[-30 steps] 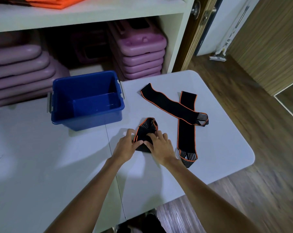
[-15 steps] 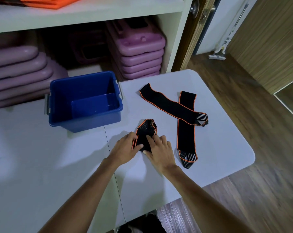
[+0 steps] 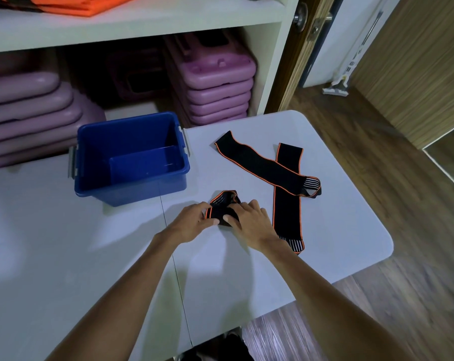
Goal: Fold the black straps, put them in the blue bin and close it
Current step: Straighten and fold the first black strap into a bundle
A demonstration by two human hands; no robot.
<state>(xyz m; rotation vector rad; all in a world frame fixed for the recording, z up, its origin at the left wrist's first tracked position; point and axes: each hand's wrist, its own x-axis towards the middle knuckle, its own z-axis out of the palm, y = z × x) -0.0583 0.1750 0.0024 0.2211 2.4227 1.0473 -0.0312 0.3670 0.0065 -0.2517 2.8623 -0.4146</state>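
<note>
A black strap with orange edging, folded into a small bundle [image 3: 222, 208], lies on the white table [image 3: 338, 230]. My left hand [image 3: 192, 222] grips its left side and my right hand [image 3: 252, 220] presses on its right side. Two more black straps lie flat and crossed to the right: one runs diagonally [image 3: 259, 165], the other lies lengthwise [image 3: 287, 201] beneath it. The blue bin [image 3: 95, 186] stands open and empty at the back left of my hands, with grey latches on its sides. No lid is in view.
Behind the table a white shelf unit holds stacked purple plastic cases [image 3: 215, 82] and orange items [image 3: 82, 5] above. The table's rounded right edge drops to a wooden floor [image 3: 403, 282]. A door [image 3: 309, 35] stands at the back right.
Both hands have drawn closer together over the bundle, which looks a little more compact. The bin and the two flat straps have not moved.
</note>
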